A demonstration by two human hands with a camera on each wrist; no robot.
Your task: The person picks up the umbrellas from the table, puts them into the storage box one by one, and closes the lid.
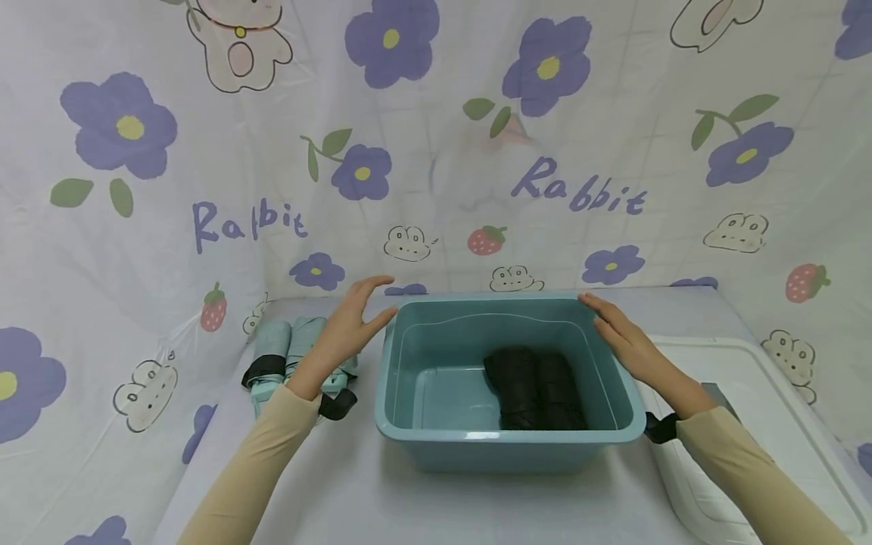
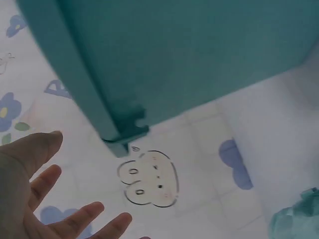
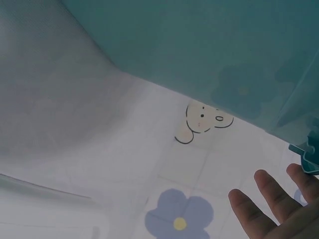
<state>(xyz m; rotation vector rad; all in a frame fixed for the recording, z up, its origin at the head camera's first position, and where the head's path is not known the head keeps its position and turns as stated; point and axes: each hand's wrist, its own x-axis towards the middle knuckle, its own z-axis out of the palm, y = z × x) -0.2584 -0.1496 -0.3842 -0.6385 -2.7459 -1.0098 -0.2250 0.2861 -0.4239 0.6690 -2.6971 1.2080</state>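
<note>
A teal plastic storage bin [image 1: 507, 437] stands on the table, its open top facing up. Inside, toward its right side, lie two black rolled bundles [image 1: 538, 386]. My left hand [image 1: 350, 322] is beside the bin's left rim, thumb and fingers spread, with nothing in its grasp. In the left wrist view those spread fingers [image 2: 82, 221] stand apart from the bin wall [image 2: 199, 55]. At the right rim is my right hand [image 1: 623, 341], fingers extended along the edge. The right wrist view has its fingertips [image 3: 294, 172] close to the bin's corner.
Light teal rolled bundles [image 1: 272, 344] with black bands lie left of the bin, partly behind my left forearm. On the right is a white lid [image 1: 763, 424], with a small grey piece [image 1: 720, 397] partly behind my right wrist. A printed curtain [image 1: 436, 151] hangs behind the table.
</note>
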